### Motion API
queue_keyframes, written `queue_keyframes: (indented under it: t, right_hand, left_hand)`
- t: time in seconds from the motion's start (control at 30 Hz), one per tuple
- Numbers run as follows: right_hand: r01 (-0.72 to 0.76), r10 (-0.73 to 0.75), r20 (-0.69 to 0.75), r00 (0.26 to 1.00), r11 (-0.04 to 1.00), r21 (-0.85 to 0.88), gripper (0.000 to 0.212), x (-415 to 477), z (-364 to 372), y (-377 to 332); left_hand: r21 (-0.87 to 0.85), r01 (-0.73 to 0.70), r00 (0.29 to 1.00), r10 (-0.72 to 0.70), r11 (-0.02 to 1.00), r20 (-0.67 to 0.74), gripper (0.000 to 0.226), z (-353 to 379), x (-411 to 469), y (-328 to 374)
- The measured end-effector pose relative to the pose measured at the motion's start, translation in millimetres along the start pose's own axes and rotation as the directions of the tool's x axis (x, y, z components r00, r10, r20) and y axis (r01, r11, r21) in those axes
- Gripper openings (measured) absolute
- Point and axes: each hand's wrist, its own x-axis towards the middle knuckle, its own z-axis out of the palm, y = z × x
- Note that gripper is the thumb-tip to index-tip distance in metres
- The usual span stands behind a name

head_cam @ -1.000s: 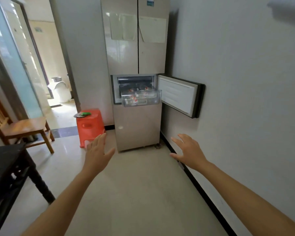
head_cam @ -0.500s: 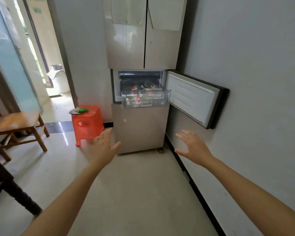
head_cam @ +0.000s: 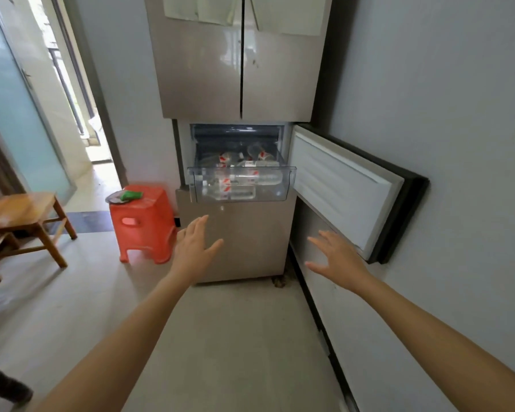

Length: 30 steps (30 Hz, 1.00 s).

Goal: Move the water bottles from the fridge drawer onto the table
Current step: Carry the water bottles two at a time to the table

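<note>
Closer now, the left hand (head_cam: pixel 195 248) and right hand (head_cam: pixel 338 260) have advanced toward the beige fridge (head_cam: pixel 238 69), fingers spread wide, holding nothing. Clear plastic water bottles (head_cam: pixel 241 181) with red-and-white labels lie on their sides, piled in the transparent fridge drawer (head_cam: pixel 287 188), which is pulled out beside the swung-open door (head_cam: pixel 345 191).

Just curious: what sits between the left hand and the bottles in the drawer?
Nothing loose: the head view shows only the fridge's lower front and drawer's clear wall between left hand and water bottles.
</note>
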Motion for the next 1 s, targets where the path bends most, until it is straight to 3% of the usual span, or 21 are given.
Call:
queue_keyframes:
  t: [0.5,0.83,1.0]
  right_hand:
    - [0.112,-0.126,0.115,0.985,0.986,0.124,0.063,177.9,35.3,59.7]
    - [0.097,-0.108,0.154,0.982,0.992,0.081,0.061,330.0,37.6,72.5]
    - [0.034,-0.056,0.127,0.990,0.985,0.167,0.060,391.1,44.3,76.1]
  left_hand:
    - [0.072,0.211,0.976,-0.206,0.975,-0.065,0.062,66.3,125.5,-26.7]
    - [0.032,0.191,0.982,-0.190,0.981,-0.022,0.060,102.0,279.2,-58.3]
    - [0.109,0.162,0.986,-0.165,0.981,0.023,0.054,115.0,344.4,-75.4]
